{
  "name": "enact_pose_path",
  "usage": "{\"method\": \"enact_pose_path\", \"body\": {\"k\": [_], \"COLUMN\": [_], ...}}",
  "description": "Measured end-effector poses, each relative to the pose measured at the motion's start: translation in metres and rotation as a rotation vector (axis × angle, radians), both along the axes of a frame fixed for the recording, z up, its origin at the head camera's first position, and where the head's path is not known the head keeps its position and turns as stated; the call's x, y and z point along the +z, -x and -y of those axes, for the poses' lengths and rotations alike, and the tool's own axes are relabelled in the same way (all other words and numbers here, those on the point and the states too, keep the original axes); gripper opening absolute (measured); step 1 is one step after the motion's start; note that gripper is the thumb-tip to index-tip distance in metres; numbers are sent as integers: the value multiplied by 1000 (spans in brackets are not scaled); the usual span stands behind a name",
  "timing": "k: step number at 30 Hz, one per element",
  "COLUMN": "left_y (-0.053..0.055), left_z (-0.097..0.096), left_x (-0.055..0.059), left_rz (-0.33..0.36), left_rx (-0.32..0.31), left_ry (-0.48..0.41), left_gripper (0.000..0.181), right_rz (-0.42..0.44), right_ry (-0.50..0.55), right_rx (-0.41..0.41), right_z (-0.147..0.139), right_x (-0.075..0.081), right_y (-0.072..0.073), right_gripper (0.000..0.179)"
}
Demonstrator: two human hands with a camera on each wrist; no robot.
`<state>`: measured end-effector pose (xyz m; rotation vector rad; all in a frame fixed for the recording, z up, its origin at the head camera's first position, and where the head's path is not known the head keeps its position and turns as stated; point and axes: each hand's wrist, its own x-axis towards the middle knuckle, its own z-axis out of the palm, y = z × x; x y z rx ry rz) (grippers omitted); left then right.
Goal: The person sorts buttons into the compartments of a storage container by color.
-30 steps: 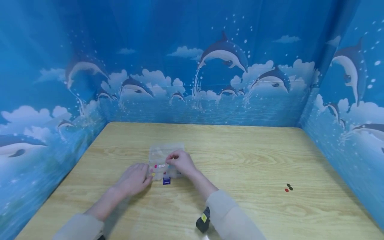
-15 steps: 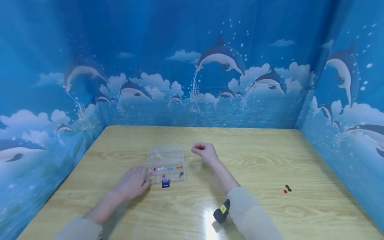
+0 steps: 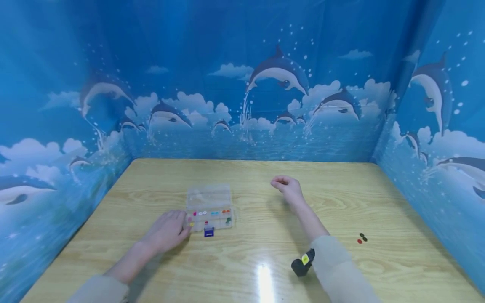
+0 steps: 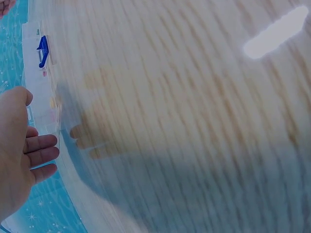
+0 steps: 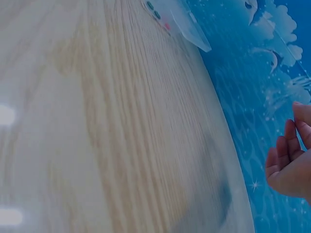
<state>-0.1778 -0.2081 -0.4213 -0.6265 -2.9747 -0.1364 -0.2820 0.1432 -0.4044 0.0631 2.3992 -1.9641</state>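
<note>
A clear plastic compartment box (image 3: 209, 197) lies with its lid raised on the table, a blue latch (image 3: 209, 232) at its front. Small button-like discs in pink, white, light blue, orange (image 3: 226, 211), green and yellow sit in its compartments. At the box's left end rests my left hand (image 3: 168, 229), fingers relaxed; the left wrist view shows thumb and fingers beside the clear wall (image 4: 41, 97). Well to the right of the box, my right hand (image 3: 291, 192) hovers over the table, fingers loosely bent, thumb near the index finger. Nothing shows between them.
On the right side of the wooden table (image 3: 303, 227) lie two dark discs (image 3: 363, 237) and a red disc (image 3: 359, 241). A blue dolphin-print curtain (image 3: 212, 84) encloses the back and sides. A black wrist device (image 3: 303, 263) sits on the right sleeve.
My right hand has left the box and moved rightward across the table, uncovering light blue, orange and green discs in the compartments. The left hand stays at the box.
</note>
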Motion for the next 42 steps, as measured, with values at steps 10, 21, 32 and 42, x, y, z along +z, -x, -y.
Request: {"method": "enact_pose_path", "body": {"k": [10,21,32,42], "left_y": [0,2,3,2], "left_z": [0,3,2,2], "left_x": [1,0,-2,-2], "left_rz": [-10,-30,-40,-18], "left_rx": [-2,-23,-25,-19], "left_ry": [1,6,5,-2], "left_gripper": [22,20,21,23], "right_rz": [-13,-14,-37,-84], "right_ry": [-45,-116,-219,-383], "right_rx": [-25,-66,-90,-106], "right_z": [-35,-76,-112,-146], "right_x": [-4,-7,-12,-17], "right_y": [-3,-9,-21,-33], "right_gripper": [29,37,36,35]}}
